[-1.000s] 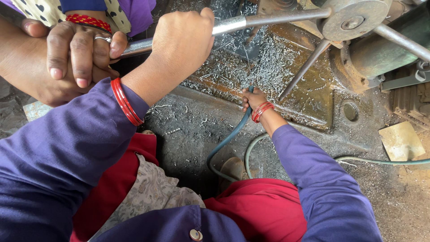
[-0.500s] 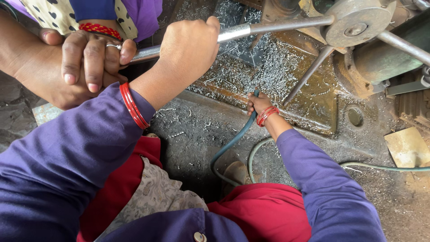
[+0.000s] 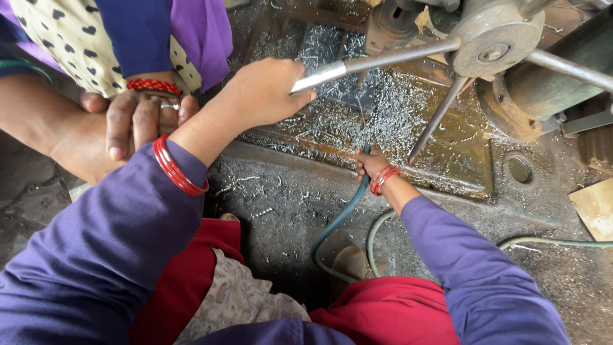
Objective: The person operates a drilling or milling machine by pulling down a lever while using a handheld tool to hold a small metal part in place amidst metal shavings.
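The lever [image 3: 377, 64], a bright steel bar, is running with its long axis from lower left up to the right, its free end pointing left toward the person and its far end entering the round hub [image 3: 495, 45] of the drill press. The left hand [image 3: 265, 92] is gripping that free end, fingers clenched around it so the bar is emerging from the fist on the thumb side. Lower down, the right hand [image 3: 373, 163] is resting at the edge of the machine's surface [image 3: 447, 147], which is lying under a litter of metal shavings; its fingers are closing on the end of a blue-green hose [image 3: 338, 220] that is curving down toward the floor [image 3: 281, 204]. Compared with half a second ago, the lever's grasped end is sitting a little lower and further right. A second person's hand [image 3: 137, 118] with a ring is hanging just beside the left forearm, at the upper left.
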